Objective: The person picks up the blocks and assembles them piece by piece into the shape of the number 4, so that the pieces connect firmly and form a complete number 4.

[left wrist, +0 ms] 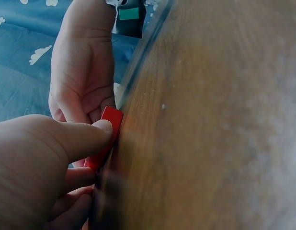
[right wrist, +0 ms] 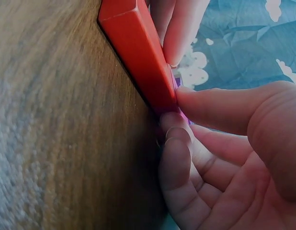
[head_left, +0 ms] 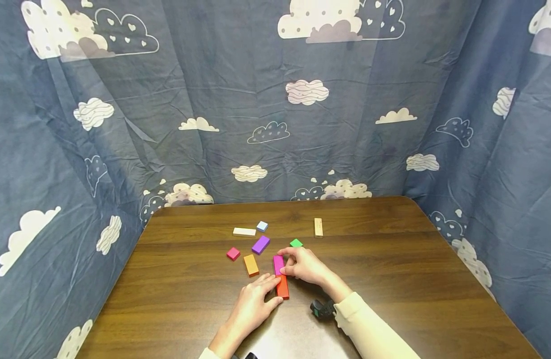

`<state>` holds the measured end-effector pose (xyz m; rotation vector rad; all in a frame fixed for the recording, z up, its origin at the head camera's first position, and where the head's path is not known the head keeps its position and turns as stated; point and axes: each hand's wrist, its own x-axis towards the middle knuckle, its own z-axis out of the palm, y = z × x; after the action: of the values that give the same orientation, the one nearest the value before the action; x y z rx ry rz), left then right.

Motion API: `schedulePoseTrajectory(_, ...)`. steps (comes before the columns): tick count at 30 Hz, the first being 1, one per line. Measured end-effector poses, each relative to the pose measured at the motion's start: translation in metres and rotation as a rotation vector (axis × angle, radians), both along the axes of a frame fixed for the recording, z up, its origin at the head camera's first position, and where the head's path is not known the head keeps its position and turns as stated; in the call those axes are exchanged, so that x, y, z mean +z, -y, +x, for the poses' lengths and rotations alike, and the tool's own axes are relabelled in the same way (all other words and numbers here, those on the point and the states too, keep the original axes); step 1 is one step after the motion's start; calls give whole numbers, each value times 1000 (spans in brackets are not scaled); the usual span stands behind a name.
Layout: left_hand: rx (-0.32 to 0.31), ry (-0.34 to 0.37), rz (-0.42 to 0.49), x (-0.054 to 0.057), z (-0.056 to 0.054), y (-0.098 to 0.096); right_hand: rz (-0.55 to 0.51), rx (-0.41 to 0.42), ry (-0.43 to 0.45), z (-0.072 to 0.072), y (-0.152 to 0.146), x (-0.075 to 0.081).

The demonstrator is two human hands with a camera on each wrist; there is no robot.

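Magenta block [head_left: 277, 263] and red block [head_left: 282, 289], end to end on the worktop [head_left: 190, 299], both hands on them.
From left to right: a small crimson block [head_left: 233, 254], a slim white block [head_left: 244, 232], an orange block [head_left: 251, 265], then the left hand [head_left: 254, 301], grasping the red block with thumb and fingers; behind it a purple block [head_left: 260, 245] and a small pale-blue block [head_left: 262, 226]. The magenta and red blocks are bright, smooth, flat-sided oblongs, the red one nearer the person. A green block [head_left: 296, 243] shows beyond the right hand [head_left: 304, 267], which pinches the magenta block; a beige block [head_left: 318, 227] lies farther right.
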<state>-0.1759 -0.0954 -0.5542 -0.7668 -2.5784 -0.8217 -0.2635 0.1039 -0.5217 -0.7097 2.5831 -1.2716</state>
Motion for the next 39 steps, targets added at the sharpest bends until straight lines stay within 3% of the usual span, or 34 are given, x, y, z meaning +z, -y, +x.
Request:
schedulePoseTrajectory(9,15,44,-7,2,2,0,-7,18,26,-4,-3,-4)
schedulePoseTrajectory(18,13,-5,-3,1,0,-1,-28,19,46,-5,-4,-3)
schedulePoseTrajectory(25,16,27,-1,0,1,-1,-44,10,68,-4,-3,-4)
schedulePoseTrajectory(39,10,-18,5,-2,0,0,-35,33,55,-5,-4,-4)
